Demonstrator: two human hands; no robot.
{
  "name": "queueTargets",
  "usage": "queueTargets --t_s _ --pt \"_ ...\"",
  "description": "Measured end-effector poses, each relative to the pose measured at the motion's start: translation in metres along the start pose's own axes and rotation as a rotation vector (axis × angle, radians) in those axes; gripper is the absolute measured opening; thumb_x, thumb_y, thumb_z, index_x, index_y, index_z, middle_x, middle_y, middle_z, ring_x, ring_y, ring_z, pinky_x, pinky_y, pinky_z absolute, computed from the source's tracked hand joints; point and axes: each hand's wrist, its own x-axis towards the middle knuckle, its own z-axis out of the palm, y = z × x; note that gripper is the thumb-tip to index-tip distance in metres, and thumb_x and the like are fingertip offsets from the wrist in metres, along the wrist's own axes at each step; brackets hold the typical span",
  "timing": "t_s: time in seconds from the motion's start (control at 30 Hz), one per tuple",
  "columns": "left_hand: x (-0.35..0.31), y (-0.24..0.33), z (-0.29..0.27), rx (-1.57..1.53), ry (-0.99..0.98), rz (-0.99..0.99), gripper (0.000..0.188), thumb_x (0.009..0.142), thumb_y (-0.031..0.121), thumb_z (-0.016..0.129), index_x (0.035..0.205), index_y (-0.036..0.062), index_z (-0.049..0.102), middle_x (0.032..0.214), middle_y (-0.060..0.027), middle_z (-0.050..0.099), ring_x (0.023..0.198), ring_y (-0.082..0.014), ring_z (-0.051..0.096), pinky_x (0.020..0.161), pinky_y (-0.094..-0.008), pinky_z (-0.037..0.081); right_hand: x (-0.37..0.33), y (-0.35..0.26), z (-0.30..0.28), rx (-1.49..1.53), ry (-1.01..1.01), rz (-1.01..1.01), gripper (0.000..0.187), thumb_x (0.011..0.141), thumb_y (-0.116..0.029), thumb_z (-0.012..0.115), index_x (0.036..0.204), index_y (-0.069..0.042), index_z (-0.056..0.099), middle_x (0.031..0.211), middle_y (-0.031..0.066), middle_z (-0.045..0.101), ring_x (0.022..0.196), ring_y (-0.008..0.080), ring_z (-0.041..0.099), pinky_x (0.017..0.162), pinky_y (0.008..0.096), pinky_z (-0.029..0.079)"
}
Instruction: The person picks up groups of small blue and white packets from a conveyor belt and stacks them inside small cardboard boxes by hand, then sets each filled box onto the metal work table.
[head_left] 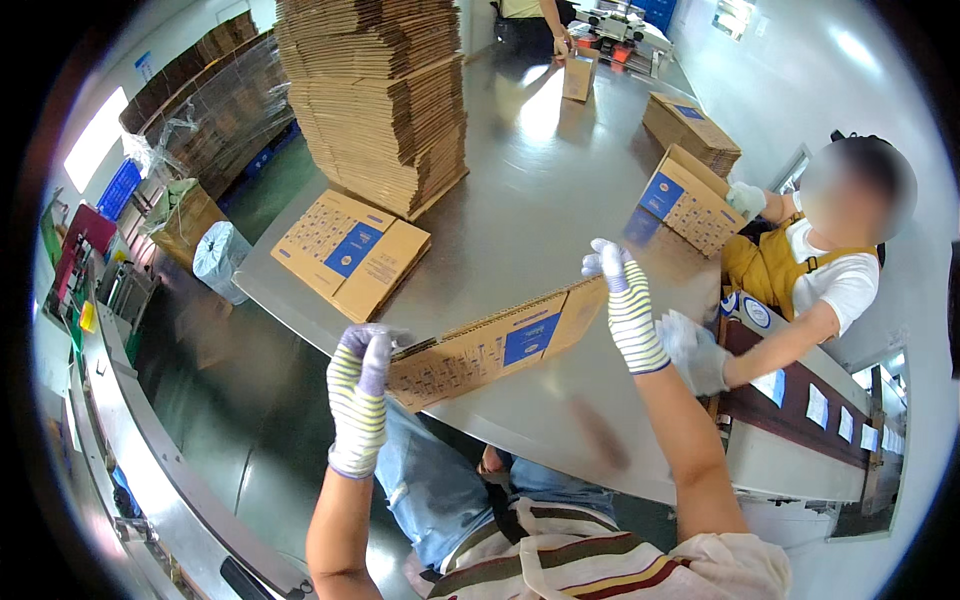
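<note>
Left grip (359, 392) pinches a flattened brown, blue-printed cardboard carton (470, 357); right grip (630, 305) curls beside its opposite end, hold unclear; it seems light, stiff, best taken by ends.

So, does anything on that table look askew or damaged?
Mildly askew: the tall stack of flattened brown cardboard cartons on the shiny grey table has jagged, uneven edges, its layers not squared up. Nothing looks spilled, and I see no clear damage.
</note>
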Motion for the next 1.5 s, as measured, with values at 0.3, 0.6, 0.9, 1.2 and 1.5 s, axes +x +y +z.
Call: queueTargets --t_s 0.3,0.6,0.9,1.2,1.5 --pt "0.016 -0.024 0.009 0.485 0.228 0.349 0.012 0.089 -0.004 0.053 0.098 0.0028 0.058 0.102 -0.0095 0.061 0.092 -0.0181 0.059 0.084 -0.03 0.047 -0.017 -0.022 0.017 -0.002 -0.472 0.006 0.074 0.075 -0.005 0.075 0.138 -0.006 0.036 0.127 0.0153 0.05 0.119 0.0226 0.049 0.104 0.0379 0.04" --pt "0.011 0.015 0.023 1.211 -0.635 0.408 0.03 0.096 0.031 0.049 0.091 0.0056 0.064 0.073 -0.0181 0.063 0.072 -0.0342 0.064 0.065 -0.0385 0.052 0.001 0.019 0.018 -0.359 -0.613 0.222 0.07 0.079 -0.014 0.076 0.138 -0.001 0.04 0.123 0.0163 0.056 0.107 0.0199 0.057 0.092 0.0316 0.048" --pt "0.047 -0.032 0.042 1.32 -0.691 0.373 0.035 0.096 0.03 0.046 0.1 0.0002 0.064 0.078 -0.019 0.066 0.073 -0.0346 0.064 0.072 -0.0407 0.051 0.006 0.036 0.003 0.066 -0.432 0.748 0.042 0.073 -0.01 0.072 0.114 -0.002 0.061 0.098 0.0097 0.066 0.083 0.0204 0.065 0.076 0.0353 0.055" --pt "0.011 -0.023 0.056 1.269 -0.73 0.621 0.059 0.081 0.037 0.067 0.123 -0.0015 0.051 0.097 -0.0223 0.063 0.093 -0.0366 0.063 0.086 -0.0429 0.049 -0.004 0.019 0.003 -0.107 -0.388 0.715 0.04 0.076 -0.014 0.072 0.112 -0.001 0.061 0.092 0.0093 0.066 0.082 0.0193 0.064 0.074 0.033 0.054" --pt "0.025 0.005 0.018 0.682 -0.397 0.004 0.045 0.082 0.027 0.073 0.107 -0.0032 0.052 0.096 -0.0215 0.066 0.09 -0.0293 0.068 0.076 -0.036 0.054 -0.041 -0.02 -0.006 -0.046 -0.206 0.15 0.066 0.084 -0.023 0.071 0.137 0.0 0.039 0.13 0.0171 0.051 0.125 0.0246 0.046 0.104 0.0355 0.038"
